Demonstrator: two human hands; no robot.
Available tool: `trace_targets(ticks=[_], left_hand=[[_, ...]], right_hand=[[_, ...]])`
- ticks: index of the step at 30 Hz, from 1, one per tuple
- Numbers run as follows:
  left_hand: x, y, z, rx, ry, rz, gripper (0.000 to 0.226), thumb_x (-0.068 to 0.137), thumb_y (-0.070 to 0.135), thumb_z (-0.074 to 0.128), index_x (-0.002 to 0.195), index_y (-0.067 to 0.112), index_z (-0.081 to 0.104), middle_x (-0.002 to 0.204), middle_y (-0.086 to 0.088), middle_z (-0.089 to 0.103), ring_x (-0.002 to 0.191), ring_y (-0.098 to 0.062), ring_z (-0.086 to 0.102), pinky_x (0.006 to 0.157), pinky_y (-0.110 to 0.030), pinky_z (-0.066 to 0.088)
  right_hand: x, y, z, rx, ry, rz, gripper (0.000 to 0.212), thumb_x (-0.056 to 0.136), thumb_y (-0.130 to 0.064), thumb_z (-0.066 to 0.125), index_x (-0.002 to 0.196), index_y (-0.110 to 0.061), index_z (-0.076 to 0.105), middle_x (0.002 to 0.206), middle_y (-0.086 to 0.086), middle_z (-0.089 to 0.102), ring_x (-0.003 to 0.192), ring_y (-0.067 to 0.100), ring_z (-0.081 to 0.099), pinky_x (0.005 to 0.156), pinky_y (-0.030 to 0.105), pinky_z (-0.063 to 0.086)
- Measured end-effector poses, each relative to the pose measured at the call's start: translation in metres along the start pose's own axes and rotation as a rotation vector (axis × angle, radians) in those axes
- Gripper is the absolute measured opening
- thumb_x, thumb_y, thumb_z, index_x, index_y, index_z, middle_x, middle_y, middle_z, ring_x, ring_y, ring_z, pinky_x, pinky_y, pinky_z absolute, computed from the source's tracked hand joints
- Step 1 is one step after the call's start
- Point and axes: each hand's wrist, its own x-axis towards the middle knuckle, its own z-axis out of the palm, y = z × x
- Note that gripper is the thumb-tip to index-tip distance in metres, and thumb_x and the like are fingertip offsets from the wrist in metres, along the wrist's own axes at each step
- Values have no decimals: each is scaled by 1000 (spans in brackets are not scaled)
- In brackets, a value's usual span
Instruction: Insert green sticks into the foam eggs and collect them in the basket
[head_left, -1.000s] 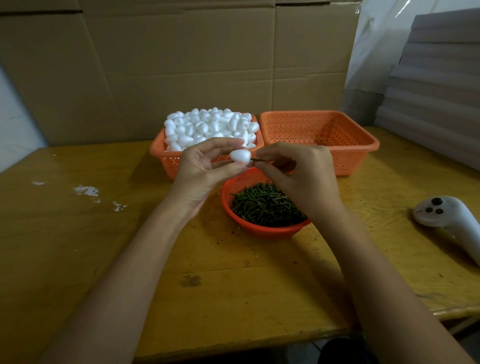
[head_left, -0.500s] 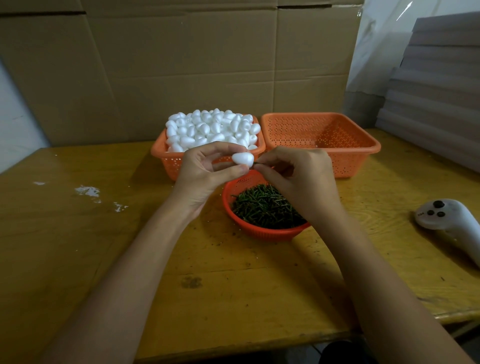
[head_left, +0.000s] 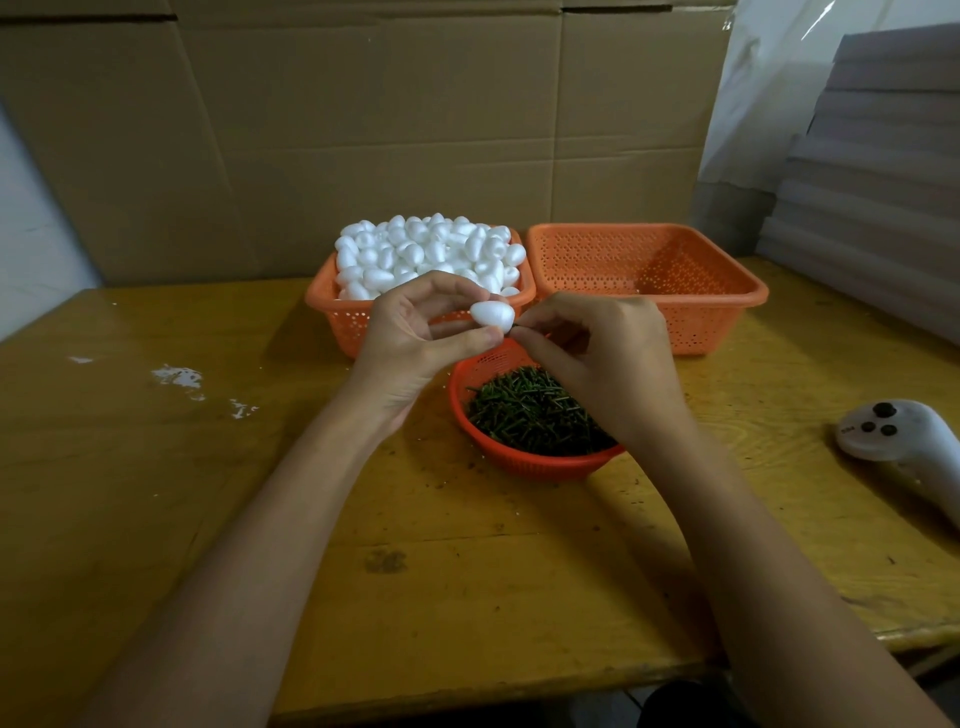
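The left hand (head_left: 410, 343) pinches a white foam egg (head_left: 492, 315) between thumb and fingers above the round bowl (head_left: 519, 457) of green sticks (head_left: 535, 410). The right hand (head_left: 608, 358) pinches a stick, barely visible, against the egg's end. Behind, the right-hand basket (head_left: 727, 296) stands beside the basket of eggs (head_left: 332, 306).

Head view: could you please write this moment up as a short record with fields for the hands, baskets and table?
left hand: holds one foam egg
right hand: pinches a green stick at the egg's end
left basket: heaped with foam eggs
right basket: no eggs visible inside
round basket: loose green sticks
table: white controller at right
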Motion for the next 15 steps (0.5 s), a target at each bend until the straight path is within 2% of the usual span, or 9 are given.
trace_targets(ticks=[8,15], left_hand=[[1,-2,-1,22,19,10,34,76,2,88,106,14,76,116,-14,78,110,-30,75,95,-40,61],[1,-2,0,19,33,23,34,74,2,87,103,17,79,114,-12,79,108,-28,76,94,-36,61]], right_hand=[[0,-2,-1,5,-11,-4,10,93,-30,76,98,-22,80,86,-15,76,75,-1,68,72,24,57],[0,-3,-2,2,-24,12,11,93,-31,76,98,-23,80,86,-15,75,75,-1,67,72,19,53]])
